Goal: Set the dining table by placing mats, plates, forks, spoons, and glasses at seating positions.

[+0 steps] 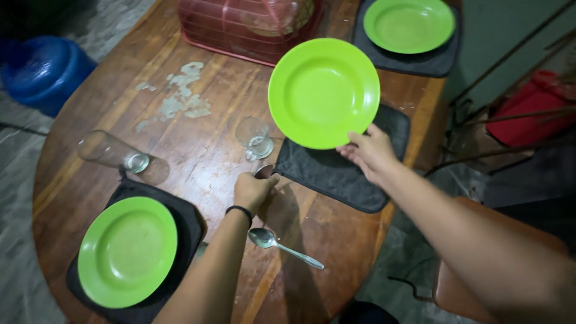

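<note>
A bright green plate [324, 91] is held tilted above a dark placemat [336, 174] near the tabletop's [204, 150] right edge, its lower rim pinched by the right hand [371, 153]. A small dark object, too hidden to identify, is gripped by the closed fingers of the left hand [252, 191] at the placemat's left corner, with a spoon [282, 245] lying just below it.

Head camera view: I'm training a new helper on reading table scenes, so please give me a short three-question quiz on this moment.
1. True or false: the right hand holds a green plate tilted up above a dark placemat.
2. How many green plates show in all?
3. What lies on the table just below the left hand: A) a fork, B) a spoon, C) a knife?

Key:
1. True; it grips the lower rim.
2. Three.
3. B.
</note>
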